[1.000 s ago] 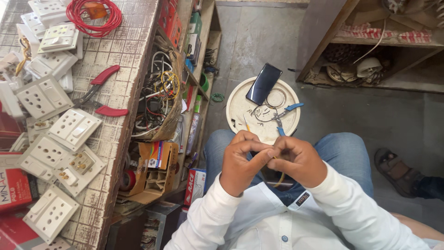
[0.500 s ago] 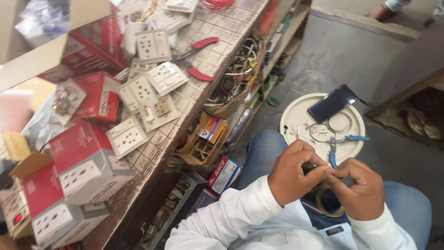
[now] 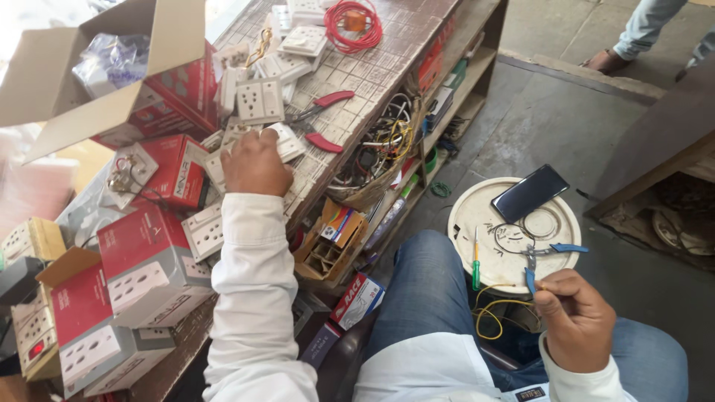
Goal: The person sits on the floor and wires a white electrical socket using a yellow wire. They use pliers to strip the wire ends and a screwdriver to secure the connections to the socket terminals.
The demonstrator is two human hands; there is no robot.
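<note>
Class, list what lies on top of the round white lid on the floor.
On the white lid: a dark phone, wire loops, blue-handled pliers, a green screwdriver. Its near edge is hidden behind the right hand.

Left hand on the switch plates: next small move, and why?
Probably close the fingers on one white switch plate and lift it. The left hand rests on the pile on the counter, while the right hand holds only yellow wire.

Tiled bench [image 3: 372, 59] crowded with electrical stock

White switch plates [image 3: 257, 99], red boxes [image 3: 141, 253], an open carton [image 3: 89, 67], red wire coil [image 3: 356, 22] and red-handled pliers [image 3: 324, 119] lie on it; on the floor [image 3: 551, 119] stands a white bucket lid [image 3: 465, 216].
</note>
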